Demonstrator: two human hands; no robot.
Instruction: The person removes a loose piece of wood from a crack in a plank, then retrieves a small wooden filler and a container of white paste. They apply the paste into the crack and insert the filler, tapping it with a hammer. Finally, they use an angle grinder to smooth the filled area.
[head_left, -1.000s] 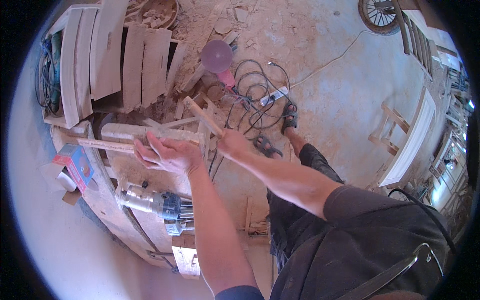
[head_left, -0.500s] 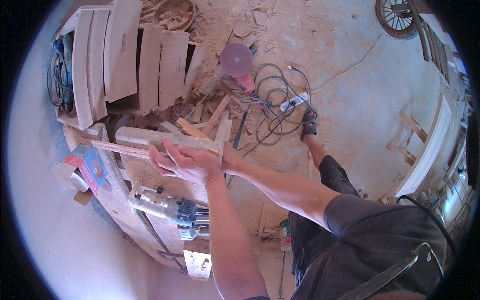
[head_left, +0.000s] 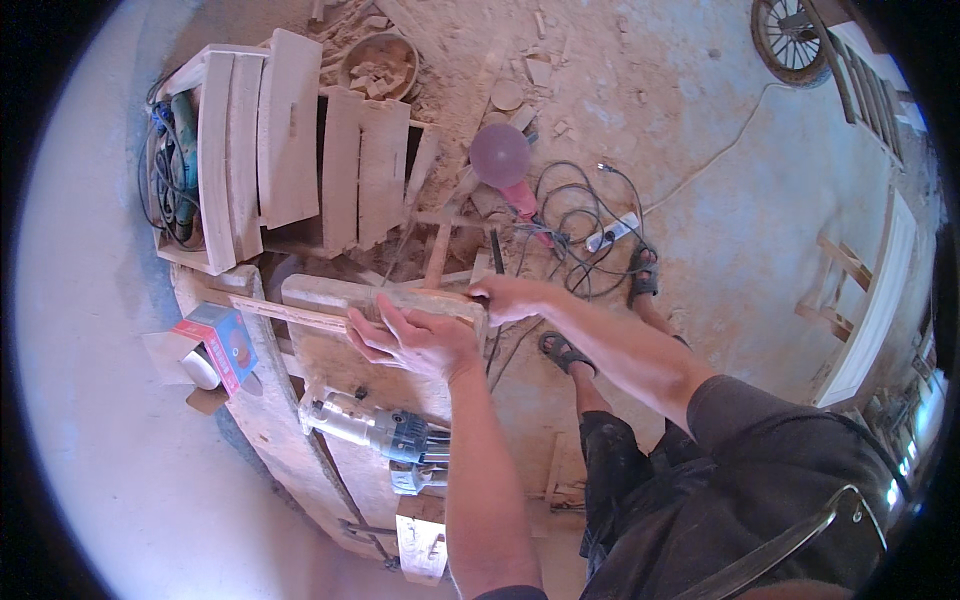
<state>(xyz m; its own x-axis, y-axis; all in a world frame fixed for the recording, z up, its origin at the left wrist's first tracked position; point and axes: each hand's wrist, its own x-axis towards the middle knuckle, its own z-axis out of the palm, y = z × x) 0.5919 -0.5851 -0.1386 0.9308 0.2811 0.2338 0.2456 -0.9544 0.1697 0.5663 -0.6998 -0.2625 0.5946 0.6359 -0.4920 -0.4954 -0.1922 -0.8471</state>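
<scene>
My left hand (head_left: pixel 420 342) lies over a thin wooden strip (head_left: pixel 290 314), its fingers spread and half stretched along the bench's raised wooden edge (head_left: pixel 340 290). Just to its right, at the end of that wood, my right hand (head_left: pixel 512 297) has its fingers curled closed. What is inside that grip is hidden. Below the left hand, a silver and blue power tool (head_left: pixel 385 430) lies on its side on the bench (head_left: pixel 385 375).
At the left stands an opened red and blue box (head_left: pixel 222 345). Wooden boards (head_left: pixel 290 130) are stacked farther off, beside a corded green tool (head_left: pixel 184 165). A pink tool with a round disc (head_left: pixel 500 155), coiled cables (head_left: pixel 570 215) and a power strip (head_left: pixel 612 232) lie on the floor.
My right hand has come out from behind the left hand, toward the right. A yellow-brown wooden piece beyond the left hand no longer shows there. The view has shifted, and both feet now show.
</scene>
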